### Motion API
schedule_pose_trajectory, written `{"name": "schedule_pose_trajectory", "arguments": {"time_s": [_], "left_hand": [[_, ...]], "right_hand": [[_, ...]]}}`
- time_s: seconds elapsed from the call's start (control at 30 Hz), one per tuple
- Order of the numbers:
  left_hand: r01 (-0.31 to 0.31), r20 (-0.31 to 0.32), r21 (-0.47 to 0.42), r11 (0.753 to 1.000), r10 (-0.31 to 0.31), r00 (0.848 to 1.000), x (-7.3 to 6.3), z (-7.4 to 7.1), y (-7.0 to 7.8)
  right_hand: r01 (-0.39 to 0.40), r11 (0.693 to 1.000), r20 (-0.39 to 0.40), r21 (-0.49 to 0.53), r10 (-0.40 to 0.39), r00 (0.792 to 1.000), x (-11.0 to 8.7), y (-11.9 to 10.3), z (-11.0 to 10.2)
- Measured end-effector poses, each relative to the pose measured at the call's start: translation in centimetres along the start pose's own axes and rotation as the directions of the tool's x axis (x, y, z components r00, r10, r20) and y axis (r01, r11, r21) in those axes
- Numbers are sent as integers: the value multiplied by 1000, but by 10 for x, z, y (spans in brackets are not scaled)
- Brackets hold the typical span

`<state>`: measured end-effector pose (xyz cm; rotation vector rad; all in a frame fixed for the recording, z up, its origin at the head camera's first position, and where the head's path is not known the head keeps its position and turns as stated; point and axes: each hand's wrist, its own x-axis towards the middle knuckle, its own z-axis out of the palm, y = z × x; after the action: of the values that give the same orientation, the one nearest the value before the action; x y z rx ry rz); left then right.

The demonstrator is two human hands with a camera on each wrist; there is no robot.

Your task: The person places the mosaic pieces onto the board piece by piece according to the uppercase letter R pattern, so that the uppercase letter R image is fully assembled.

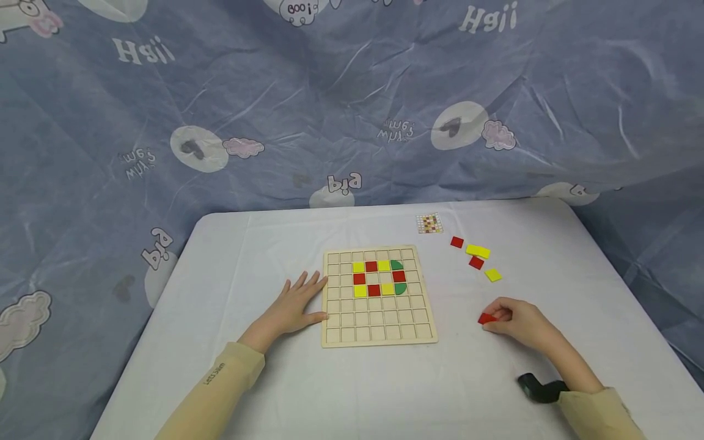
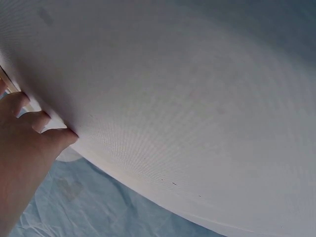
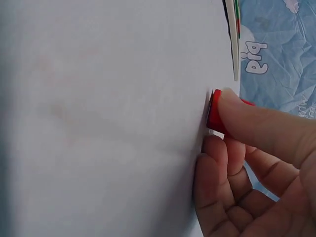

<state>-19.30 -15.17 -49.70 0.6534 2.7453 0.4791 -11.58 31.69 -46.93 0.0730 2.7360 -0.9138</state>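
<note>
A wooden grid board (image 1: 379, 319) lies on the white table. On its upper half, red and yellow square tiles and two green rounded tiles (image 1: 400, 288) form a ring around bare cells. My left hand (image 1: 291, 307) rests on the table with fingers spread, fingertip and thumb tip at the board's left edge. To the right of the board, my right hand (image 1: 521, 322) pinches a red tile (image 1: 486, 318) between thumb and fingers, low over the table. In the right wrist view the thumb covers part of that red tile (image 3: 215, 117).
Beyond the right hand lie loose tiles: a red tile (image 1: 457, 242), yellow pieces (image 1: 478, 251), another red tile (image 1: 476, 263) and a yellow tile (image 1: 493, 275). A small pattern card (image 1: 429, 223) lies near the far edge. Patterned blue cloth (image 1: 330, 110) hangs behind the table (image 1: 264, 244).
</note>
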Motion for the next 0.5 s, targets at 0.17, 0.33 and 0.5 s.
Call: {"name": "schedule_pose_trajectory", "arguments": {"time_s": [0.17,0.33,0.5], "left_hand": [[-3,1,-6,1000,3,1000,0,0,0],[-1,-1,-9,1000,1,1000,0,-1,1],[3,3,-2,1000,-3,1000,0,-1,1]], "right_hand": [[41,999,-31,19,-40,999,6,-15,8],[78,992,-36,102,-74,997,16,-41,18],[131,978,-19,161,-130,991,29,-71,31]]}}
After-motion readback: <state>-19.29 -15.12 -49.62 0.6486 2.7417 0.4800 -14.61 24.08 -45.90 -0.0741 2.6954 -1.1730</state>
